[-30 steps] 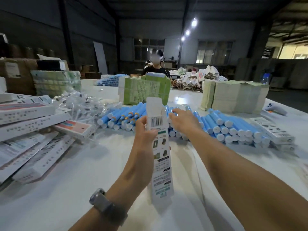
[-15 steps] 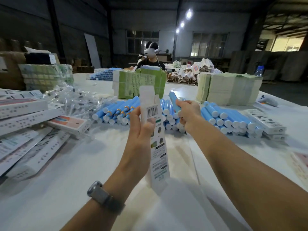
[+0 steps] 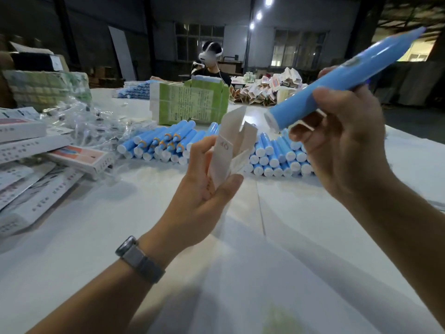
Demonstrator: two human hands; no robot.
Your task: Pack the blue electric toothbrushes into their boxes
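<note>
My left hand (image 3: 204, 189) grips a white toothbrush box (image 3: 228, 145) at its upper end, the flaps standing open and pointing up. My right hand (image 3: 342, 145) holds one blue electric toothbrush (image 3: 337, 75) in the air, tilted, its white base end down-left a little above and to the right of the box mouth, its narrow tip up-right. A pile of blue toothbrushes (image 3: 168, 143) lies on the white table (image 3: 120, 225) behind my hands, continuing on the right side (image 3: 277, 155).
Flat white boxes (image 3: 29, 145) are stacked at the left, with clear plastic bags (image 3: 84, 119) behind them. A green carton bundle (image 3: 190, 104) stands mid-table. A person wearing a headset (image 3: 210, 61) sits at the far side. Folded cartons (image 3: 267, 88) are heaped at back right.
My right hand has lifted one blue toothbrush off the pile and raised it to the right. My left hand has turned the box so its open flaps face up.
</note>
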